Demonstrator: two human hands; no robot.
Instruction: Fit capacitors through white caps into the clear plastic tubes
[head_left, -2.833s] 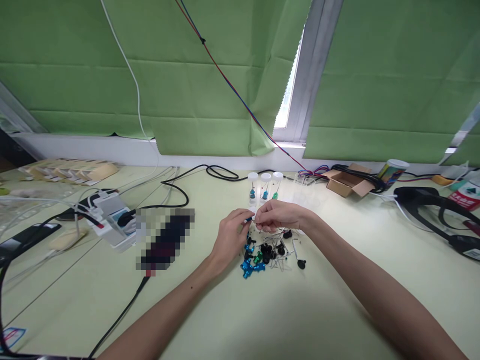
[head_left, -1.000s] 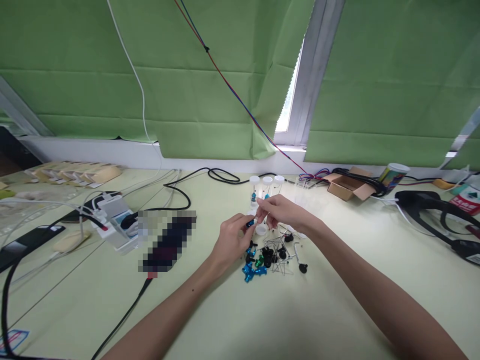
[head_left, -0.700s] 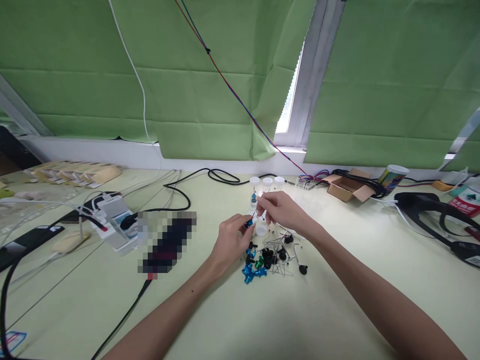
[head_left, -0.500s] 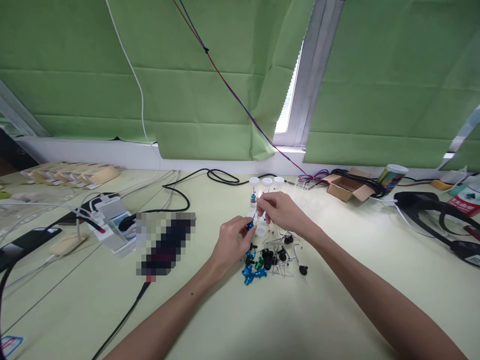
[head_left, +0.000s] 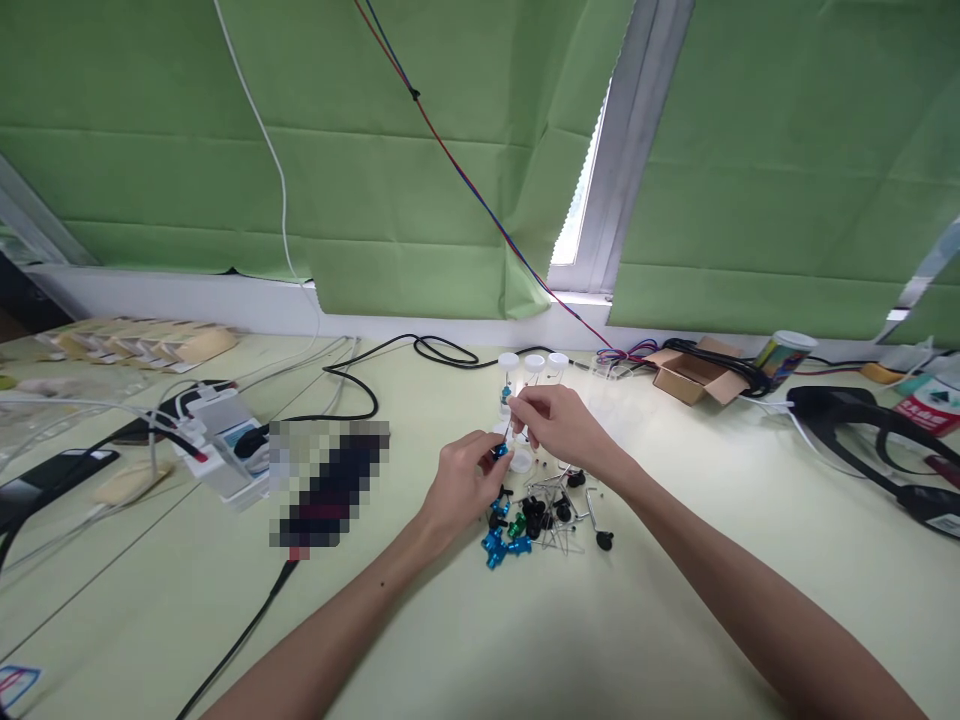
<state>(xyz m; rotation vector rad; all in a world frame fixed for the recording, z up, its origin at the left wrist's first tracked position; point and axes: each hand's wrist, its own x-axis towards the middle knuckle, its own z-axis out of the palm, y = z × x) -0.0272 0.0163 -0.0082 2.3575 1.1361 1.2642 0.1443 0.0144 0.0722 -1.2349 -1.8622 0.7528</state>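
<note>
Above the middle of the table, my left hand [head_left: 469,475] pinches a small blue metal fitting [head_left: 500,452] between thumb and fingertips. My right hand [head_left: 551,415] is closed on a thin metal rod [head_left: 508,432], whose lower end meets the fitting; whether it sits inside cannot be seen. Just below my hands lies a pile of parts: blue metal fittings [head_left: 494,547], a green fitting [head_left: 517,525], black knobs [head_left: 535,520] and thin silver rods [head_left: 556,530]. Behind my fingers stand clear vials with white caps [head_left: 534,362], partly hidden; one holds a blue part [head_left: 506,392].
A white power strip [head_left: 229,450] with cables and a pixelated dark object [head_left: 330,490] lie left. Along the back run a black cable [head_left: 442,355], an open cardboard box [head_left: 694,375] and a printed can [head_left: 784,355]. A black headset-like frame [head_left: 840,420] rests at right.
My hands hold nearly the same pose, with the fitting and rod still together. The view has shifted very slightly.
</note>
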